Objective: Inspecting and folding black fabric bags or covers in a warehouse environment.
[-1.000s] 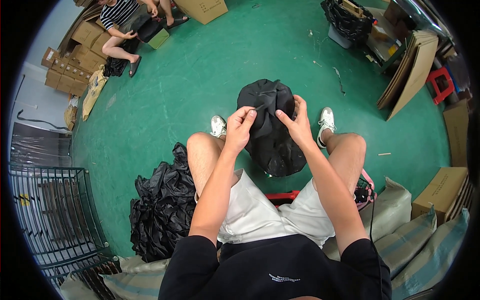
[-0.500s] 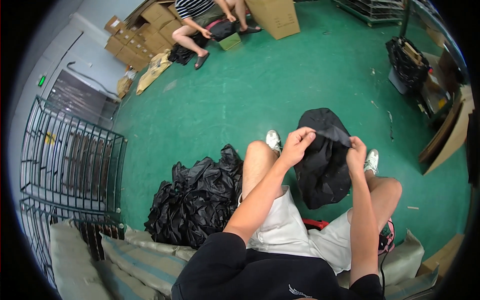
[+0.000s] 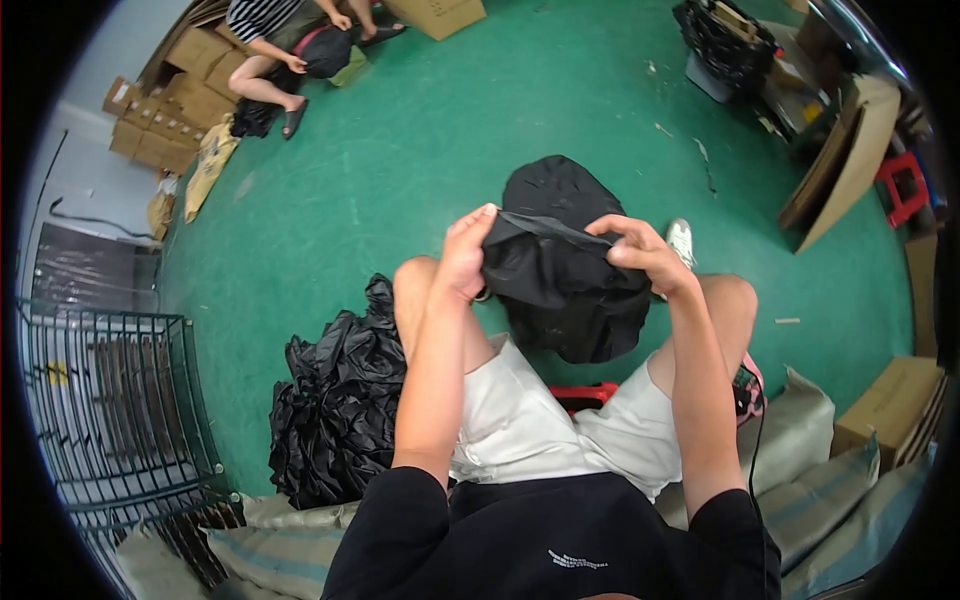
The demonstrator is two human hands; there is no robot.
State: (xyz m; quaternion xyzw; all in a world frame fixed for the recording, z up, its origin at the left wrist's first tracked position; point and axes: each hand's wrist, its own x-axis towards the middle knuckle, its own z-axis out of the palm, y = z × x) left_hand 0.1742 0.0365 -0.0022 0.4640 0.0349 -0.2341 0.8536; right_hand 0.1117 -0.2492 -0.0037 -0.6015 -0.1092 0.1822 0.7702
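Green floor spreads under a seated person in a black shirt and white shorts, who holds one black fabric piece up above the knees, its lower part hanging between the legs. Beside the person's left knee lies one heap of crumpled black bags, touching the floor and just beside a wire rack at the left edge. Pale woven sacks lie behind and to the right of the person. A stack of brown cardboard boxes stands at the upper left, another flat box sits at the top edge, and one more brown box rests at the right; leaning brown cardboard sheets stand at the upper right. A second person sits on the floor near the stacked boxes. The left hand is closed, fingers pinching the fabric's upper edge; the right hand is likewise curled shut on that edge, the strip stretched taut between them. A red stool edge shows between the thighs.
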